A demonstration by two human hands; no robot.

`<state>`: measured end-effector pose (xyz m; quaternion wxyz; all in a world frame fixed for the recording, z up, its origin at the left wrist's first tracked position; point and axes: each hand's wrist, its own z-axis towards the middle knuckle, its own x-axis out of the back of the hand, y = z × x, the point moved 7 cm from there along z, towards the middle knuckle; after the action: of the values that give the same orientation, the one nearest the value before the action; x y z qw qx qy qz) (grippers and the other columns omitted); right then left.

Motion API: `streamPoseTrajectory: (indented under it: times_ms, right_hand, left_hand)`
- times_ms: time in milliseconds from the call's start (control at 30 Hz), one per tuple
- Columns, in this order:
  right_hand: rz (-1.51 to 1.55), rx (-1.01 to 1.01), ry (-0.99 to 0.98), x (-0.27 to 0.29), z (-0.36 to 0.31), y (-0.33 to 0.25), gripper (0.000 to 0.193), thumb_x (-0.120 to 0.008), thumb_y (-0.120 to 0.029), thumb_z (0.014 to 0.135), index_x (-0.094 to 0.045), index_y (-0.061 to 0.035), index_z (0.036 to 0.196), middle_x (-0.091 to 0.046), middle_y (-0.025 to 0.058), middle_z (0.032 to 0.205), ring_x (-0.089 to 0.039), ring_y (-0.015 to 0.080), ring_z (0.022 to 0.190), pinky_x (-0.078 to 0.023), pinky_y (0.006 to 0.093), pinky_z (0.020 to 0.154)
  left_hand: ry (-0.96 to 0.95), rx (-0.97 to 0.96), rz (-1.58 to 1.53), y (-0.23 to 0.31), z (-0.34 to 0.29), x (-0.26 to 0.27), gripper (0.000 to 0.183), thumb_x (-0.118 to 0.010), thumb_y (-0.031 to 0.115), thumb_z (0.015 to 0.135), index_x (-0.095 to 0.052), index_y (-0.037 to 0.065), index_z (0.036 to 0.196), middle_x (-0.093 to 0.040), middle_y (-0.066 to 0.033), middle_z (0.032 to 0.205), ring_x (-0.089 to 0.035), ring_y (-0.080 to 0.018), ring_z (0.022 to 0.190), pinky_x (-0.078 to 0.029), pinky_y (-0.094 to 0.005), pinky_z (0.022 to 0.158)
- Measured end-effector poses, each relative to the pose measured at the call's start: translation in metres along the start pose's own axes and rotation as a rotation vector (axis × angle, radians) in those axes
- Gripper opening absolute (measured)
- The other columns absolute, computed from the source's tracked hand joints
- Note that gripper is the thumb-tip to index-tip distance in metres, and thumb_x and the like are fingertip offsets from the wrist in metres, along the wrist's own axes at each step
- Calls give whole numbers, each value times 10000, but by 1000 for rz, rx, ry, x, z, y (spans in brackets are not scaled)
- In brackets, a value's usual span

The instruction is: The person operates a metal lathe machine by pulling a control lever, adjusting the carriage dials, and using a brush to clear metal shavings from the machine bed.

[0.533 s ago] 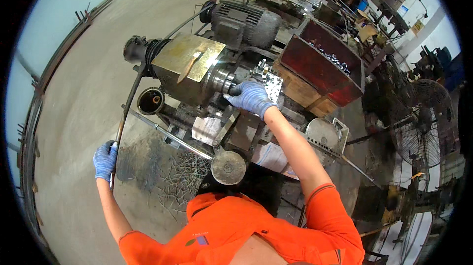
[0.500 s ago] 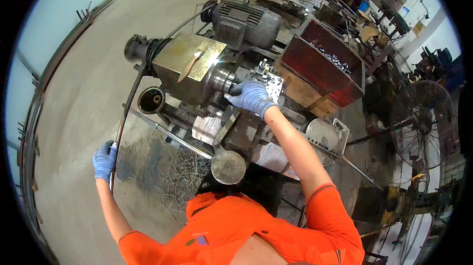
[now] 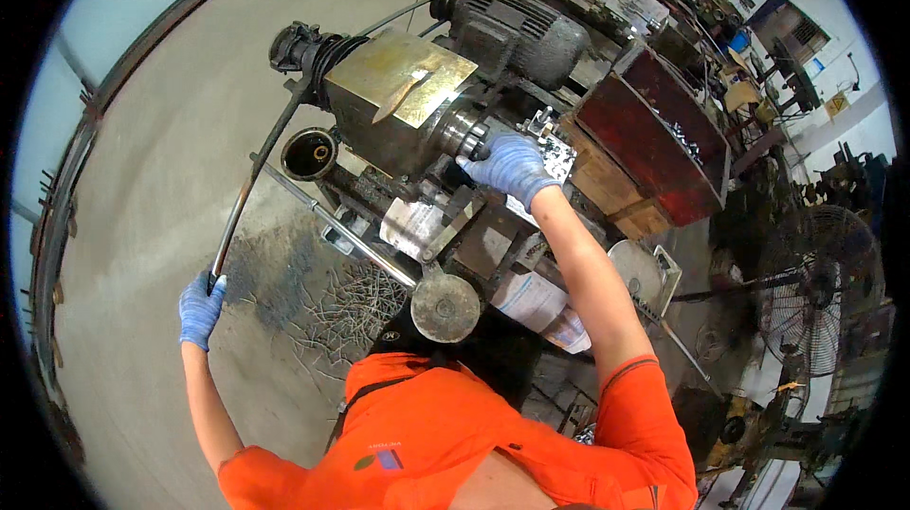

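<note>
In a blue glove, my left hand (image 3: 201, 309) is closed around the lower end of a long metal lever (image 3: 248, 190), which runs up to the lathe headstock (image 3: 398, 83). My gloved right hand (image 3: 512, 169) is at the front of the round steel chuck (image 3: 463, 133), its thumb toward the chuck. Its fingers are curled and partly hidden, so whatever they hold does not show. A wooden-handled brush (image 3: 398, 98) lies on the headstock's brass-coloured top.
A dark motor (image 3: 517, 36) stands behind the headstock. To the right sits a red bin (image 3: 630, 126) of small metal parts on wood blocks. A round-ended arm (image 3: 445, 306) juts toward me. Thin metal rods (image 3: 355, 311) litter the floor; a fan (image 3: 810, 273) stands far right.
The view has shifted, so the machine appears farther right. The lever slants more to the left, with my left hand farther from the headstock. My right hand stays by the chuck.
</note>
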<state>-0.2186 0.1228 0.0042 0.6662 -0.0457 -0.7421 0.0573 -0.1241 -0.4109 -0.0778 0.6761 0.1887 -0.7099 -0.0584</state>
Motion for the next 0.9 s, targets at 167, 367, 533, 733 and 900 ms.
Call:
streamPoseTrajectory:
  times_ms: [167, 367, 533, 733, 900]
  right_hand:
    - [-41, 15, 24, 3, 3, -12, 553, -598, -566, 702, -666, -27, 808, -632, 200, 755, -622, 342, 725, -485, 400, 690]
    - [-31, -52, 32, 4, 7, -9, 510, -628, -531, 705, -657, -23, 707, -612, 190, 646, -612, 336, 632, -496, 386, 639]
    - [-39, -10, 153, -1, 7, -16, 514, -587, -552, 726, -662, -44, 697, -601, 184, 618, -600, 338, 617, -478, 406, 615]
    - [-60, -70, 82, 4, 5, -14, 489, -589, -533, 730, -667, -52, 696, -603, 182, 626, -594, 343, 610, -475, 409, 610]
    - [42, 4, 140, 8, -7, -13, 441, -587, -511, 744, -698, -85, 782, -637, 134, 717, -601, 295, 743, -427, 386, 805]
  left_hand:
    - [56, -62, 249, 0, 31, -12, 311, -599, 337, 786, -619, 74, 952, -629, -186, 778, -610, -354, 752, -469, -439, 674]
    - [212, -306, 503, -10, 76, -2, 247, -585, 223, 756, -578, 92, 966, -610, -139, 720, -597, -314, 656, -447, -439, 600]
    - [420, -433, 723, -79, 174, 33, 263, -535, 108, 765, -550, 53, 1022, -576, -105, 662, -572, -282, 593, -430, -407, 551]
    - [444, -76, 684, -69, 186, 33, 299, -525, 171, 793, -590, 64, 1064, -635, -111, 811, -615, -286, 688, -468, -398, 634]
    - [544, -91, 238, -35, 178, 22, 333, -566, 271, 808, -602, 85, 1082, -646, -124, 927, -625, -288, 861, -481, -403, 717]
